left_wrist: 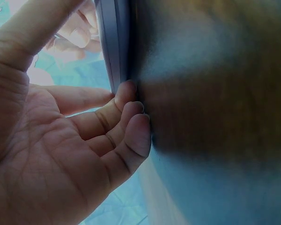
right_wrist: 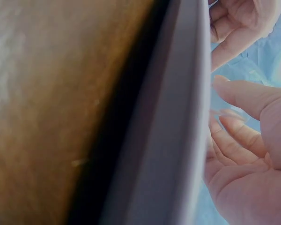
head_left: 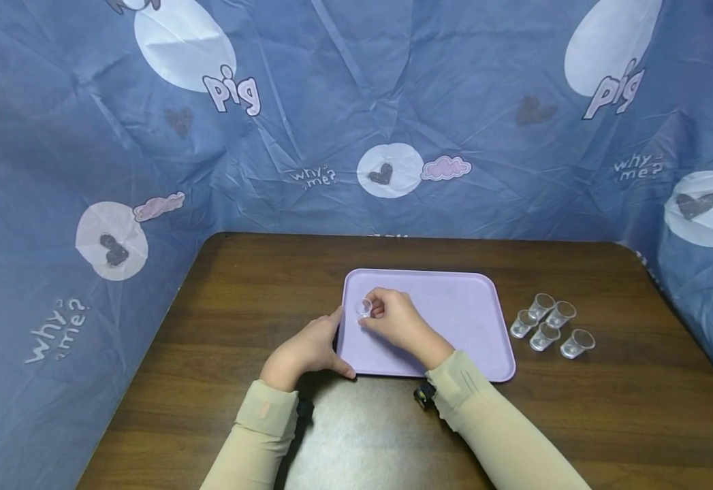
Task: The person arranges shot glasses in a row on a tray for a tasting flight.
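A light purple tray (head_left: 442, 327) lies flat on the table. Over its left part, my right hand (head_left: 395, 323) pinches a small clear plastic cup (head_left: 363, 308) between thumb and fingers; from the right wrist, the tray's rim hides part of this hand (right_wrist: 253, 136). At the tray's left side is my left hand (head_left: 312, 347), its thumb by the front left corner and its fingers along the edge. The left wrist view has its fingertips (left_wrist: 138, 136) down at the table surface beside the tray's rim (left_wrist: 113, 47), slightly bent.
Several more small clear cups (head_left: 544, 337) stand grouped on the brown wooden table (head_left: 626, 408), right of the tray. A blue printed cloth (head_left: 307, 136) hangs behind the table and along its sides.
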`<move>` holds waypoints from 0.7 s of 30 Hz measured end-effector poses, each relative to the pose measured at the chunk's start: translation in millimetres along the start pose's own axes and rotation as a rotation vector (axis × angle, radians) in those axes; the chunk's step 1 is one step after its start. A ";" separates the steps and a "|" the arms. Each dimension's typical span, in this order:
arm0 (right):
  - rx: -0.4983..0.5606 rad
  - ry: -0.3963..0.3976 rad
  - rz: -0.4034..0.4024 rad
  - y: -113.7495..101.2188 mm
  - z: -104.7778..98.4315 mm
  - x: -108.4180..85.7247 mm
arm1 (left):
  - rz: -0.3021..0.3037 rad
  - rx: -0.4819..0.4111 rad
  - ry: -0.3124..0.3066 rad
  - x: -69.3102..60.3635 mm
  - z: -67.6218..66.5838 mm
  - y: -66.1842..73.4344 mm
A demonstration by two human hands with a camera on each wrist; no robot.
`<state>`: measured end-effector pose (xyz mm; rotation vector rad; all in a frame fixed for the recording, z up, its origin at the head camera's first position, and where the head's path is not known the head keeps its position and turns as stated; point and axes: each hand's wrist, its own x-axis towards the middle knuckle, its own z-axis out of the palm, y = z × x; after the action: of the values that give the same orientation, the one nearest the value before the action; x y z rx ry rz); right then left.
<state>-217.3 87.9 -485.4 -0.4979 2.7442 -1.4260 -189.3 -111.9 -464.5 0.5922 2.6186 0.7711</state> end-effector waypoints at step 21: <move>0.029 0.113 0.025 0.8 -84.4 -36.9 | -0.031 -0.021 -0.011 -0.9 -0.2 2.2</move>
<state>-195.3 166.0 -441.7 -0.3933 2.8000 -1.5313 -188.0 -110.7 -462.8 0.5469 2.6000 0.7825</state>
